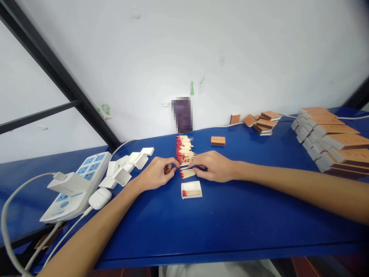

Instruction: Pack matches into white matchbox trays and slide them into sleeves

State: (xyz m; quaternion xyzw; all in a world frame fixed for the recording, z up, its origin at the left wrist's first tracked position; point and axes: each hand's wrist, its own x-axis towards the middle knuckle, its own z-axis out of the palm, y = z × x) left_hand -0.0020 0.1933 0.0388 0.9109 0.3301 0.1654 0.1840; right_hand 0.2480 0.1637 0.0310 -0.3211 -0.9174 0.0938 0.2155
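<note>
A long pile of red-headed matches [185, 148] lies on the blue table, heads to the left. Just in front is a smaller group of matches [188, 174], set slightly apart. My left hand [158, 173] is curled, thumb and forefinger drawn together beside the match heads; whether anything is between them is hidden. From the other side, my right hand [215, 166] pinches at the stick ends in the gap between pile and group, its fingertips on matches. Nearer to me, an open white matchbox tray [191, 195] holds several matches, lying flat.
Several empty white trays [123, 168] lie left, beside a power strip [83, 181] with a charger and a white earbud case [100, 198]. An orange matchbox [218, 141] lies behind my right hand. More boxes [263, 123] and a large stack [334, 134] stand right.
</note>
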